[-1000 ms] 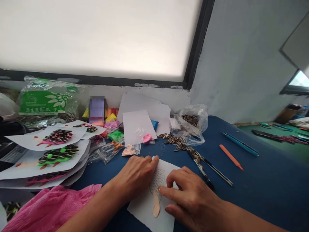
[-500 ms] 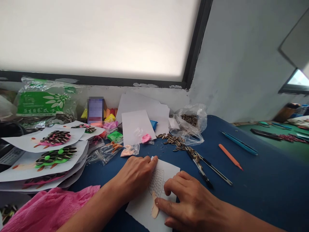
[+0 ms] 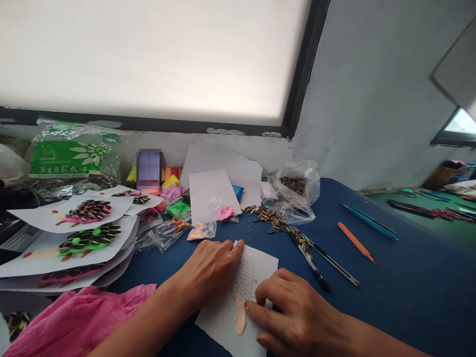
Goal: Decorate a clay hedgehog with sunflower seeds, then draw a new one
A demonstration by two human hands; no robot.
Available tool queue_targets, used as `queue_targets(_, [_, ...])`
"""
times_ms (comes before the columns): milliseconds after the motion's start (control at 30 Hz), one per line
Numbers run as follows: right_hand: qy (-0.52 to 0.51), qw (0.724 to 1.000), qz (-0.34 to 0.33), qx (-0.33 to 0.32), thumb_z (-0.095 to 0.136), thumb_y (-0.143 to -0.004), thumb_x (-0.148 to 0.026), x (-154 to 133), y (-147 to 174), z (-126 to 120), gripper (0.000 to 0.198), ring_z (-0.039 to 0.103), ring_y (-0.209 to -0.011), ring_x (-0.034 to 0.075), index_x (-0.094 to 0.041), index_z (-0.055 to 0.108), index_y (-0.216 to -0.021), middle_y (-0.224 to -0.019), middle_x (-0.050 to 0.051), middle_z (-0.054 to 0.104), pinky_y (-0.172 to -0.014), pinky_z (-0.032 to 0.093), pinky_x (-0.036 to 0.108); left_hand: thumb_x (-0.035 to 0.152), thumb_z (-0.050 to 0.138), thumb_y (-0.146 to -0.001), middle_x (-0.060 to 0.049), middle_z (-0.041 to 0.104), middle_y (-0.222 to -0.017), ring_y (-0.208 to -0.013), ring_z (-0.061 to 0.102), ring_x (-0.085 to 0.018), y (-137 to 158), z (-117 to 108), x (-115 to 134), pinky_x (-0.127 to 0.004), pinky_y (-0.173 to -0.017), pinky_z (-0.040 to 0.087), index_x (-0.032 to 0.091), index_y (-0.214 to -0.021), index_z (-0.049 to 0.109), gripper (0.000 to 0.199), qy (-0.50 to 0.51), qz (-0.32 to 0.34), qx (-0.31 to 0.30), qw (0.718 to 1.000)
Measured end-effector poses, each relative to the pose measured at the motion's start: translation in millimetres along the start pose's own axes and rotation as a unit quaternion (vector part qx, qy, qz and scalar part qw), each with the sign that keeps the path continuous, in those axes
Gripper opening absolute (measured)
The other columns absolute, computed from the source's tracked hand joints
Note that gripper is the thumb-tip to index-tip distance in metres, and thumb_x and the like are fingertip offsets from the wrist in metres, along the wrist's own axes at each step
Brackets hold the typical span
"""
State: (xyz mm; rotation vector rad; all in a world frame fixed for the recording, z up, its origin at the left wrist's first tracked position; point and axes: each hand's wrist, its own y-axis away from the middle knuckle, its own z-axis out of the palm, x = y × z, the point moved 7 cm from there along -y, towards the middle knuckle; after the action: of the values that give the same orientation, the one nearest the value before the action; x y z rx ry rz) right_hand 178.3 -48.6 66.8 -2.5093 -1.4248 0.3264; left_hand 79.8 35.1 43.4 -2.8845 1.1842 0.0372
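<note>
A white sheet of paper [image 3: 263, 255] lies aslant on the blue table, with a drawn oval outline full of short pen strokes. At the outline's lower end a flat, pale peach strip of modelling clay [image 3: 240, 317] is stuck to the paper. My left hand [image 3: 211, 270] rests palm down across the sheet's left edge, pressing it; its fingertips are partly hidden. From the right, my right hand [image 3: 293, 312] reaches over the sheet with bent fingers apart. Its index fingertip touches the clay's right edge, and the thumb sits lower, off the clay.
Sunflower seeds [image 3: 267, 215] spill from a plastic bag [image 3: 310, 186]. Pens [image 3: 334, 263] and an orange marker [image 3: 356, 242] lie to the right. At left are stacked seed-and-clay hedgehog pictures [image 3: 89, 240] and a pink cloth [image 3: 89, 317]. Clay packets [image 3: 178, 210] and blank paper [image 3: 210, 191] stand behind.
My right index fingertip has shifted slightly up and right along the clay strip's edge. My left hand stays on the paper. The whole view has drifted very slightly.
</note>
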Motion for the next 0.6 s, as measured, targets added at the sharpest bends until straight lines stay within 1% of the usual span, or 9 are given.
queue_targets(100, [-0.023, 0.998, 0.025, 0.048, 0.048, -0.098, -0.022, 3, 3, -4, 0.02, 0.053, -0.076, 0.019, -0.014, 0.062, -0.111, -0.091, 0.009, 0.063, -0.071, 0.042, 0.033, 0.006, 0.044, -0.092, -0.008, 0.066, -0.084, -0.069, 0.067, -0.025, 0, 0, 0, -0.034, -0.059, 0.05, 0.011, -0.124, 0.054, 0.034, 0.0, 0.0, -0.004, 1.0])
queue_targets(200, [-0.028, 0.997, 0.042, 0.064, 0.046, -0.098, -0.021, 5, 4, -6, 0.02, 0.051, -0.073, 0.019, -0.014, 0.065, -0.104, -0.088, 0.008, 0.062, -0.069, 0.041, 0.033, 0.005, 0.044, -0.092, -0.009, 0.067, -0.085, -0.07, 0.067, -0.025, -1, 1, 0, -0.035, -0.06, 0.05, 0.011, -0.125, 0.054, 0.034, 0.001, -0.001, -0.007, 1.0])
queue_targets(300, [-0.026, 0.997, 0.053, 0.057, 0.047, -0.098, -0.02, 4, 3, -5, 0.02, 0.051, -0.073, 0.018, -0.016, 0.067, -0.1, -0.088, 0.008, 0.062, -0.07, 0.042, 0.032, 0.005, 0.044, -0.092, -0.009, 0.067, -0.086, -0.072, 0.068, -0.025, -1, 1, 0, -0.034, -0.061, 0.051, 0.011, -0.125, 0.053, 0.035, 0.002, -0.001, -0.007, 1.0])
queue_targets(467, [-0.018, 0.999, 0.029, 0.041, 0.048, -0.099, -0.027, 0, 1, 0, 0.024, 0.053, -0.078, 0.02, -0.019, 0.065, -0.114, -0.093, 0.009, 0.06, -0.075, 0.044, 0.034, 0.005, 0.044, -0.093, -0.009, 0.067, -0.086, -0.071, 0.068, -0.024, 0, 2, -1, -0.033, -0.06, 0.05, 0.012, -0.126, 0.052, 0.035, 0.002, 0.0, -0.006, 1.0])
queue_targets(600, [-0.007, 0.999, 0.036, 0.013, 0.054, -0.096, -0.031, -1, 0, 4, 0.024, 0.053, -0.081, 0.02, -0.019, 0.064, -0.114, -0.096, 0.009, 0.059, -0.078, 0.044, 0.035, 0.005, 0.043, -0.093, -0.009, 0.067, -0.085, -0.07, 0.067, -0.024, -1, 2, -1, -0.034, -0.059, 0.05, 0.011, -0.126, 0.052, 0.035, 0.002, 0.0, -0.006, 1.0])
